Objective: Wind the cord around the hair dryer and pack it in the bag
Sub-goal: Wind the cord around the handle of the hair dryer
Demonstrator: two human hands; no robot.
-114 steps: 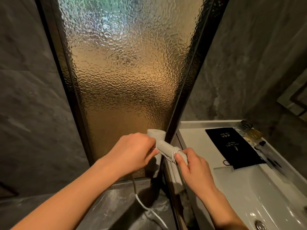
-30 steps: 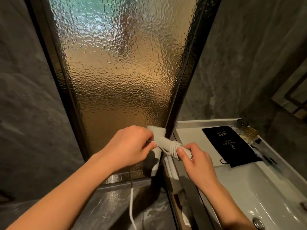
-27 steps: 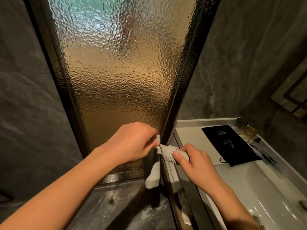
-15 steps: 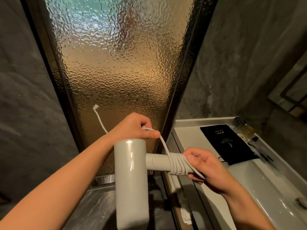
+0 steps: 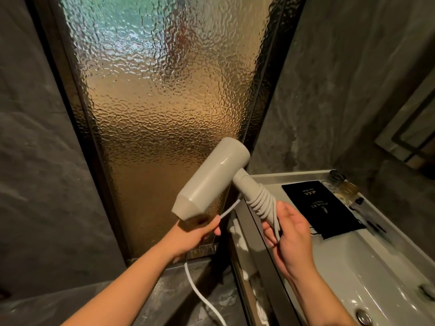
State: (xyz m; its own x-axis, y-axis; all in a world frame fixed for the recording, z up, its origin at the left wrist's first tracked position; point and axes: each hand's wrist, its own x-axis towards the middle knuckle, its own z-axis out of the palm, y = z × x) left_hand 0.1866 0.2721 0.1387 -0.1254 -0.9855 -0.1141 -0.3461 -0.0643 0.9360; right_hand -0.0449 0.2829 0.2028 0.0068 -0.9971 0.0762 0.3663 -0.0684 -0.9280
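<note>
We are holding the hair dryer (image 5: 211,180) up in the air just left of the sink (image 5: 367,262), its pale barrel tilting down to the left and its handle slanting down to the right toward the basin. The cord (image 5: 261,201) is lying in several turns around that handle. Our right hand (image 5: 289,234) is gripping the lower end of the handle, fingers curling around it and the last turns, right at the sink's left edge. Our left hand (image 5: 197,234) is sitting further left of the sink, below the barrel's nozzle, fingers clenching on the loose stretch of cord; from there the cord is running up to the handle and trailing down toward the floor. The bag (image 5: 322,208), black with pale lettering, is lying flat on the sink's ledge, well apart from the dryer. Behind the bag, at the sink's far corner, small glass jars (image 5: 341,183) are standing.
</note>
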